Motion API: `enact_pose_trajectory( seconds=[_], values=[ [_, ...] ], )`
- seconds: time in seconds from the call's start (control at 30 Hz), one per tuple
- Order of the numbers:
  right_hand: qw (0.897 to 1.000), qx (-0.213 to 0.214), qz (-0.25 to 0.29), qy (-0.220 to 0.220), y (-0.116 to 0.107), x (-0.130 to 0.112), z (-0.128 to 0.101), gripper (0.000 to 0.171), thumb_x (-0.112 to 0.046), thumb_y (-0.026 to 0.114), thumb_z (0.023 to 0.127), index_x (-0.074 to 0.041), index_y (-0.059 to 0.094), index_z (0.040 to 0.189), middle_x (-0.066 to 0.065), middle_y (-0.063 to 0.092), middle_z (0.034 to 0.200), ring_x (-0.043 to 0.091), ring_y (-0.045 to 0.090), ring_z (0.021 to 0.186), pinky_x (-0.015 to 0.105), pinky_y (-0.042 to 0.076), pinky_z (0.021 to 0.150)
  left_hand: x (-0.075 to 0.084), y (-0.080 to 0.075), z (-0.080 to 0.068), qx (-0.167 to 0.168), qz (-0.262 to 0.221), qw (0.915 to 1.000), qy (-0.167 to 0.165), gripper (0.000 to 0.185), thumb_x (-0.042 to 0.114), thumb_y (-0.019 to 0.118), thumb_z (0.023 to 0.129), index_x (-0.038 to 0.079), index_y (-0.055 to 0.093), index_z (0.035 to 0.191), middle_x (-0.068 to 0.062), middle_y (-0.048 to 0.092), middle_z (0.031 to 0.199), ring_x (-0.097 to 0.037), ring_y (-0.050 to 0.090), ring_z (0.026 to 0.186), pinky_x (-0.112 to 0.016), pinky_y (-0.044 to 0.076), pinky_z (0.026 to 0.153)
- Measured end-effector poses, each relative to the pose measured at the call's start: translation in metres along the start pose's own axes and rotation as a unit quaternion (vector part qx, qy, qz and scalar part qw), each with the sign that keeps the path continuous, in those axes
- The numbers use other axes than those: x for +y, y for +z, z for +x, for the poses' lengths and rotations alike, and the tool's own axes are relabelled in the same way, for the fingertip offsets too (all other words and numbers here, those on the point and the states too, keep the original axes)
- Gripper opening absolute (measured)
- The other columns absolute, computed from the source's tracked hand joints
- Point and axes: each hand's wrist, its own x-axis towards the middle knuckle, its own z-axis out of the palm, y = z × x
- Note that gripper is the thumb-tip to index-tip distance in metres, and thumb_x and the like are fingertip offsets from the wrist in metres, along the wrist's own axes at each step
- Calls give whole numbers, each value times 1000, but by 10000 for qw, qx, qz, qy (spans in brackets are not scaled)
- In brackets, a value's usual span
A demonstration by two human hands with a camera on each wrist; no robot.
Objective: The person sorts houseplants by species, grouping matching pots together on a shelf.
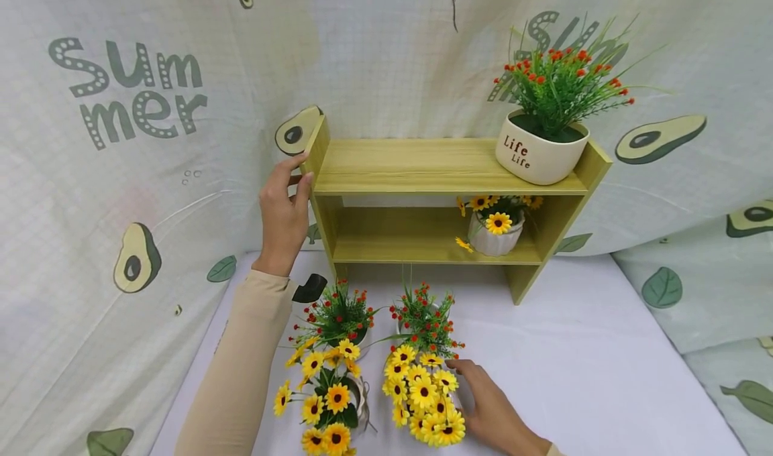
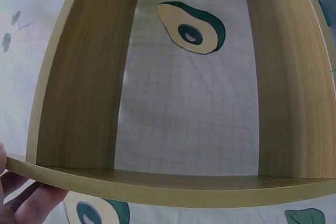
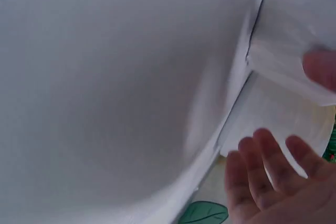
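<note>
A wooden two-tier shelf (image 1: pixel 410 164) stands against the back curtain. My left hand (image 1: pixel 285 208) grips the upper edge of its left side panel; in the left wrist view the fingers (image 2: pixel 39 203) lie against that panel (image 2: pixel 173 195). Beside a pot of yellow daisies (image 1: pixel 423 395) at the front is my right hand (image 1: pixel 492 409), its fingers partly hidden by the blooms. The right wrist view has this hand (image 3: pixel 283 182) with spread, loosely bent fingers near white pots (image 3: pixel 278 114); whether the thumb touches one is hard to tell.
A white "Life" pot (image 1: pixel 537 151) with red-flowered grass stands on the top tier at right. Below it sits a small ribbed daisy pot (image 1: pixel 495 236). Two red-flowered plants, one at left (image 1: pixel 341 315) and one at right (image 1: pixel 423 318), stand behind another daisy pot (image 1: pixel 359 402) and the daisies by my right hand.
</note>
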Motion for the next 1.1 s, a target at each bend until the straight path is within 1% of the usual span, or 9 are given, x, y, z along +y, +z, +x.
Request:
enact_pose_trajectory(
  seconds=[0.1,0.2,0.3,0.43,0.57,0.77,0.87,1.03,1.1],
  values=[
    [9969,-556,547,-84,-1,0,-5,77,-40,90,85,-23,51,149,-5,58,142,25,57,130,56,54,106,1,0,-1,-2,17,10000,-49,34,12,62,107,-2,65,139,-21,68,129,-36,71,104,-40,66,79],
    [9861,-1123,1224,-48,0,-2,-7,82,-55,87,84,-31,45,151,-8,54,142,20,54,132,46,53,108,1,-1,-1,2,35,10000,-77,35,13,62,108,-1,65,139,-20,69,131,-35,71,105,-38,66,80],
    [9701,-1480,1918,-150,5,-5,-6,79,-52,86,86,-34,45,152,-9,57,142,15,57,131,36,52,109,1,-1,-1,0,53,10000,-72,35,13,62,108,-1,65,140,-19,69,132,-34,72,105,-37,66,80],
    [9555,-1522,2510,-307,13,-8,-4,77,-41,90,87,-35,48,152,-9,60,143,14,61,129,28,51,110,0,-1,-1,-8,54,10000,-73,34,11,62,107,-1,65,140,-20,68,132,-35,72,106,-46,66,80],
    [9608,-1365,2404,-186,15,-9,-7,86,-41,91,85,-32,43,156,-3,54,146,15,57,131,30,50,112,1,0,-2,2,35,9999,-98,35,10,62,107,-2,65,139,-21,68,132,-35,72,105,-52,65,80],
    [9698,-1323,2049,62,10,-12,-8,90,-52,84,89,-16,39,159,5,49,145,20,53,131,39,51,110,2,-1,-1,-2,-11,9999,-144,35,9,63,107,-3,64,140,-21,68,133,-37,71,106,-54,64,81],
    [9682,-1257,2156,165,10,-13,-8,92,-50,86,87,-14,39,158,5,50,144,22,54,131,42,50,111,2,0,-1,8,-5,9999,-152,36,9,63,107,-3,64,140,-21,68,133,-36,71,106,-54,64,82],
    [9615,-1094,2503,310,11,-13,-10,97,-41,95,79,-21,40,157,2,51,143,22,55,129,46,50,109,2,0,-2,21,-12,9999,-145,35,9,63,107,-2,64,140,-21,68,133,-37,71,106,-54,64,81],
    [9608,-1081,2519,406,9,-16,-11,96,-39,95,79,-20,41,156,4,51,143,25,54,129,50,49,108,2,0,-2,22,-38,9999,-151,35,9,63,107,-2,64,140,-21,68,133,-38,71,106,-55,64,81]
  ],
)
